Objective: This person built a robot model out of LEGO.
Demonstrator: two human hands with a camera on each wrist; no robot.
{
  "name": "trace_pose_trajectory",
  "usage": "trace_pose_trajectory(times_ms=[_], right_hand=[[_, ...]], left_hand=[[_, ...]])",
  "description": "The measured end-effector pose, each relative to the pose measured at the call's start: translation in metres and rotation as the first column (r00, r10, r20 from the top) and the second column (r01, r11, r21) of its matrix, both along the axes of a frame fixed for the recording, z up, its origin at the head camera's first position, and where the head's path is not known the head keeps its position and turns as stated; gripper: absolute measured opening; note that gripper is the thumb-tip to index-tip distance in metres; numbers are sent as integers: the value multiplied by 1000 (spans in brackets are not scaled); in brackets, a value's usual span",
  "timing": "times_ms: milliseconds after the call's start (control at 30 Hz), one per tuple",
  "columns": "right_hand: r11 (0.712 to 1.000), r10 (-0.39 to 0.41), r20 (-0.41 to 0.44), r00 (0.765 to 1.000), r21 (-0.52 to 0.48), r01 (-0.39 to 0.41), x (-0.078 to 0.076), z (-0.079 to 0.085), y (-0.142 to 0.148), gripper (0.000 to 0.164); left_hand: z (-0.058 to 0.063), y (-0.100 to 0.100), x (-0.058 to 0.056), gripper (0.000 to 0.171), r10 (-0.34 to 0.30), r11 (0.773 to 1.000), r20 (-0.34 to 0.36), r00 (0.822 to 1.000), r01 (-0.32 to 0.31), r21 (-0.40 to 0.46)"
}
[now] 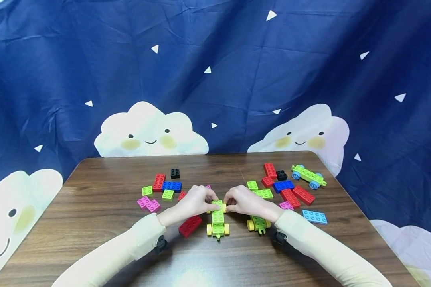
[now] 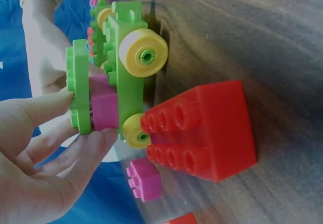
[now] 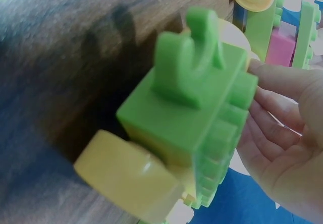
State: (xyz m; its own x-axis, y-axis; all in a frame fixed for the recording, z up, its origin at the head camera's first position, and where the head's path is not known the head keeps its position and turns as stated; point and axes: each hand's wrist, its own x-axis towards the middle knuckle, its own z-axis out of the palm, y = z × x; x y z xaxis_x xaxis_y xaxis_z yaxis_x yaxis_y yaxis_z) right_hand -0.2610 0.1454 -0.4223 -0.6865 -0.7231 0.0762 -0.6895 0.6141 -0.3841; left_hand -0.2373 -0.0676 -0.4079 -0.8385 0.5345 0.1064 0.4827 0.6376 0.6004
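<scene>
Green car (image 1: 218,230) stood in the table's (image 1: 107,179) middle

A red brick (image 1: 190,226) lay beside it. The left hand (image 1: 192,201) pinched a green brick (image 2: 81,82) and pink brick (image 2: 105,103) stacked on the car. The right hand (image 1: 246,199) was by its far wheels; I couldn't tell if its fingers gripped. A blue-wheeled car (image 1: 309,175) stood near the far right corner.

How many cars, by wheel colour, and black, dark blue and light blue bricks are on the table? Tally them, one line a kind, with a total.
Yellow-wheeled cars: 2
Blue-wheeled car: 1
Black bricks: 2
Dark blue bricks: 2
Light blue brick: 1
Total: 8
</scene>
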Motion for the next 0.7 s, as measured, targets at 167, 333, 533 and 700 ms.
trace_pose_trajectory(times_ms=[167, 333, 533, 700], right_hand=[[1000, 8, -7, 1000, 1, -8, 0, 0, 0, 7], [1000, 14, -13, 1000, -4, -14, 1, 0, 1, 8], [1000, -2, -8, 1000, 3, 2, 2, -1, 1, 8], [1000, -17, 5, 1000, 11, 17, 1, -2, 1, 7]], left_hand=[[-7, -1, 1, 20, -19, 998, -36, 999, 21, 57], [-11, -2, 1, 20, -19, 997, -54, 998, 23, 80], [-11, -7, -2, 24, -37, 998, -18, 999, 38, 56], [-11, -15, -5, 26, -48, 996, 94, 994, 41, 83]])
